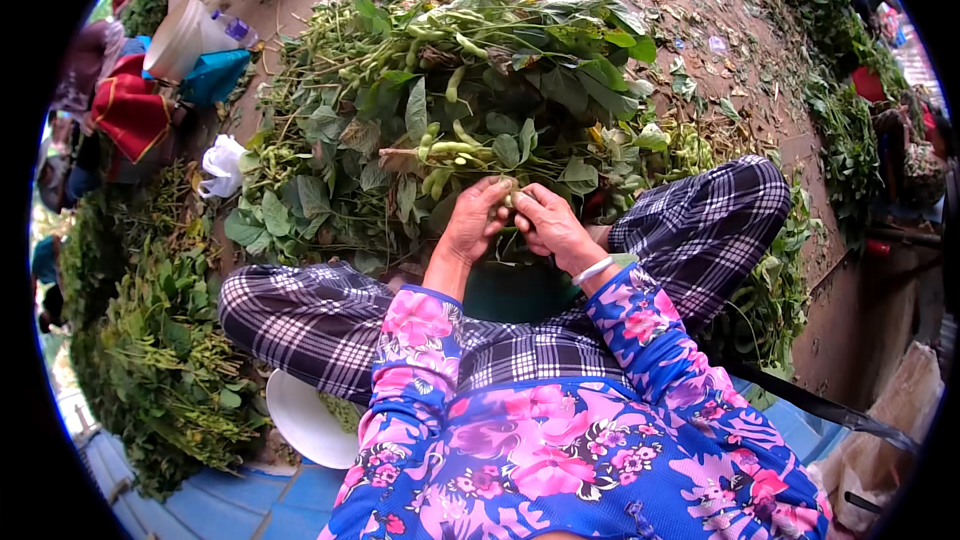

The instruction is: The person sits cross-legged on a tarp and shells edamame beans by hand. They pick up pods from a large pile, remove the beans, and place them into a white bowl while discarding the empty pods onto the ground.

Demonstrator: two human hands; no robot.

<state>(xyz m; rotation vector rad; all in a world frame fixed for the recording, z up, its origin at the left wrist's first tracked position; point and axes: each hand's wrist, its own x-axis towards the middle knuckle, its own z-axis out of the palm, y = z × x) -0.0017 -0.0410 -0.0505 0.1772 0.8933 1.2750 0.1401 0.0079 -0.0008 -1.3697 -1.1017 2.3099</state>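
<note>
My left hand (474, 216) and my right hand (553, 223) meet in front of me, fingertips pinched around a small green soybean pod (511, 197). Fingers partly cover the pod. Just beyond them, a cut soybean stem (401, 157) bearing several plump pods (452, 148) lies across a large heap of leafy soybean plants (330, 131). Below my hands, between my crossed legs, sits a dark green container (510, 296); what it holds is hidden. A white bangle (592, 271) circles my right wrist.
A white bowl (300, 420) with green beans (342, 411) stands by my left knee. More plants are piled at left (165, 345) and far right (844, 142). A white plastic bag (223, 166) lies left of the heap. Other people sit at the upper left, near a pale bucket (176, 41).
</note>
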